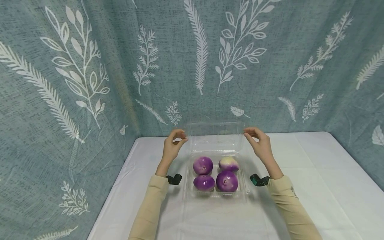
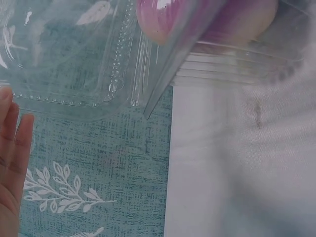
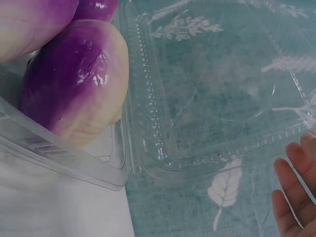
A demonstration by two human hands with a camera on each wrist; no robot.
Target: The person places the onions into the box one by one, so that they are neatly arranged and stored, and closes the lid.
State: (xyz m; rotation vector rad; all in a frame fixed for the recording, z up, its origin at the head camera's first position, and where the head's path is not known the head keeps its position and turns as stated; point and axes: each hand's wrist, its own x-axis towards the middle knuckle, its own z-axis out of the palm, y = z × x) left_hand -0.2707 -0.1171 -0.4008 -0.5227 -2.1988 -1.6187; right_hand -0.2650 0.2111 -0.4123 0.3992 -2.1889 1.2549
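Several shiny purple-and-white turnips (image 1: 227,181) sit in the base of a clear plastic clamshell box (image 1: 243,181). Its transparent lid (image 1: 217,143) stands raised at the far side, joined to the base along a ridged hinge. My left hand (image 1: 172,146) pinches the lid's left edge between thumb and forefinger. At the opposite edge, my right hand (image 1: 263,145) does the same with thumb and fingertips. In the left wrist view, the left hand's fingers (image 2: 19,136) lie along the lid's edge. The right wrist view has the right hand (image 3: 298,187) partly cut off at the frame's border.
A white cloth covers the table (image 1: 312,180). Behind and beside it hangs a blue-green curtain (image 1: 168,66) with white leaf prints, close behind the lid. Small black devices (image 1: 174,179) are strapped to both wrists.
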